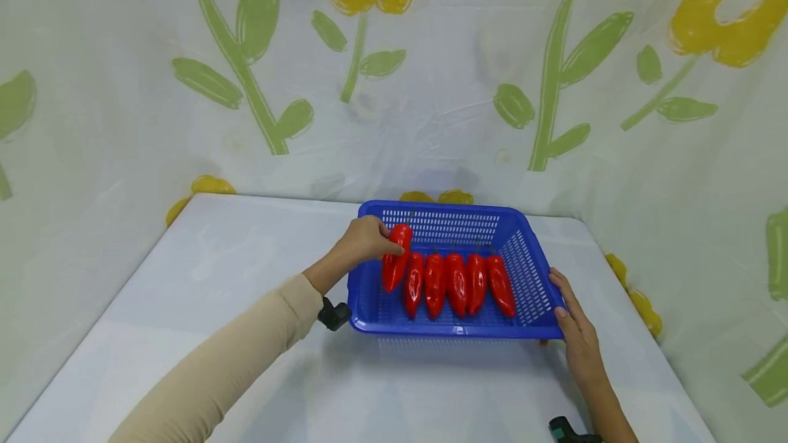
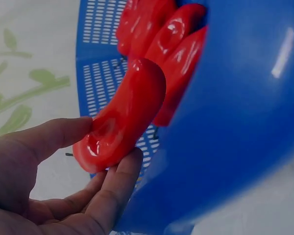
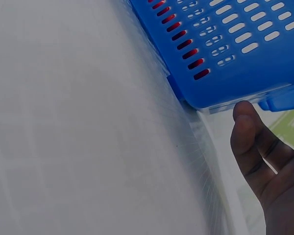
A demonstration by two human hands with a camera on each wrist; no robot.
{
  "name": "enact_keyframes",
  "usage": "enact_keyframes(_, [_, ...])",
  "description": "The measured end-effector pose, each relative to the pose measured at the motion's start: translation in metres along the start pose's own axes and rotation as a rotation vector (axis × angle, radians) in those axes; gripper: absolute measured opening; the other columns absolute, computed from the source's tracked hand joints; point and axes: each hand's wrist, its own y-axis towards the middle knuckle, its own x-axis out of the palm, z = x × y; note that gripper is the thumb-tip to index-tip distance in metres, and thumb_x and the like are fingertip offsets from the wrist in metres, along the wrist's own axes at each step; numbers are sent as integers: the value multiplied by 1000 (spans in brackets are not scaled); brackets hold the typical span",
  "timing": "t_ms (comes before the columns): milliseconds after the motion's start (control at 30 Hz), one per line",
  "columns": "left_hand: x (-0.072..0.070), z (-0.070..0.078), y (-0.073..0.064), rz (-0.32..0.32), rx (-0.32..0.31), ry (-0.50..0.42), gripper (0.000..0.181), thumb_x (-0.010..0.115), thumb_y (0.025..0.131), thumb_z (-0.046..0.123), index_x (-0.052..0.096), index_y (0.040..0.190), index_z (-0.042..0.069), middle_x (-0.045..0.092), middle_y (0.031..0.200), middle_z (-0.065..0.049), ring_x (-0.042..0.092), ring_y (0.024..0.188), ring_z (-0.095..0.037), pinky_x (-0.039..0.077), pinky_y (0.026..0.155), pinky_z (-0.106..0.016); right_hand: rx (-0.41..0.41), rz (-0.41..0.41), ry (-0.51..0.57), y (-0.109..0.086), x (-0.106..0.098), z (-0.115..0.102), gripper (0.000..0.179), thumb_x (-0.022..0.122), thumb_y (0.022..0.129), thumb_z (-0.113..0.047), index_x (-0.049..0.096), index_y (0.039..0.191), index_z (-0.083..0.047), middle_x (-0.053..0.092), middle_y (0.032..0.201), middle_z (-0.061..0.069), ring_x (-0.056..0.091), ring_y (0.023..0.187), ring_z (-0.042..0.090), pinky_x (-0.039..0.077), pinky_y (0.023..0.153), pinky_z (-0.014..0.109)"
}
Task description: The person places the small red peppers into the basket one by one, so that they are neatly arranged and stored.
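A blue plastic basket [image 1: 455, 329] with slotted walls sits on the white table. Inside it, several glossy red peppers [image 1: 456, 282] lie side by side in a row. At the basket's left end, my left hand [image 1: 368, 239] pinches one more red pepper [image 1: 394, 271] near its stem end, between thumb and fingers. The left wrist view shows this held pepper [image 2: 125, 115] above the slotted floor, beside the others. My right hand [image 1: 580, 340] grips the basket's right rim near the front corner. In the right wrist view its fingers [image 3: 250, 137] are at the basket's underside.
The white table top [image 1: 246, 279] spreads around the basket. Behind and at the sides hangs a pale cloth [image 1: 431, 128] printed with yellow flowers and green leaves. Dark wrist devices show near both hands.
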Motion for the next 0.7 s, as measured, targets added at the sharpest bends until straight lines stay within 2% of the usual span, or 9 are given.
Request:
enact_keyframes(100, [4,3,5,-13,-10,64,30,81,82,20,56,73,7,56,65,-5,63,63,-19,58,62,-27,4,-1,2,0,0,1,50,36,108,-28,31,158,-30,22,163,-12,22,150,27,35,99,70])
enact_keyframes(200, [7,7,11,-22,-31,136,31,81,82,20,56,70,6,53,58,-3,63,61,-19,57,60,-26,9,-6,2,0,-1,0,50,35,108,-28,31,158,-30,22,163,-12,21,150,23,35,99,71])
enact_keyframes(300, [9,12,17,-31,-71,179,27,81,80,18,61,83,1,57,65,-5,67,67,-22,56,60,-27,13,-8,-2,0,-2,0,50,34,108,-28,30,158,-30,21,164,-12,22,150,22,35,99,70])
enact_keyframes(367, [11,14,20,-41,-106,180,32,81,79,15,62,96,-3,60,74,-8,68,73,-25,57,61,-28,11,-9,-6,0,-3,0,50,34,108,-28,30,158,-30,21,164,-12,22,150,24,36,99,68])
enact_keyframes(500, [15,16,25,-84,-183,130,46,82,78,8,60,114,-8,64,92,-15,72,80,-30,61,70,-34,6,-9,-26,0,-3,-1,51,34,108,-28,30,158,-30,21,164,-12,24,149,27,38,97,61])
enact_keyframes(633, [19,15,28,-101,-238,72,50,83,77,4,58,119,-9,64,101,-18,73,82,-33,61,76,-40,3,-8,-21,1,-2,0,51,34,108,-28,30,158,-31,21,164,-13,24,149,26,38,97,62])
enact_keyframes(700, [21,13,29,-98,-236,82,47,82,77,3,59,117,-8,64,100,-18,73,82,-34,61,75,-40,-1,-12,-8,2,-1,0,51,35,108,-28,30,158,-31,21,164,-13,23,149,26,38,97,64])
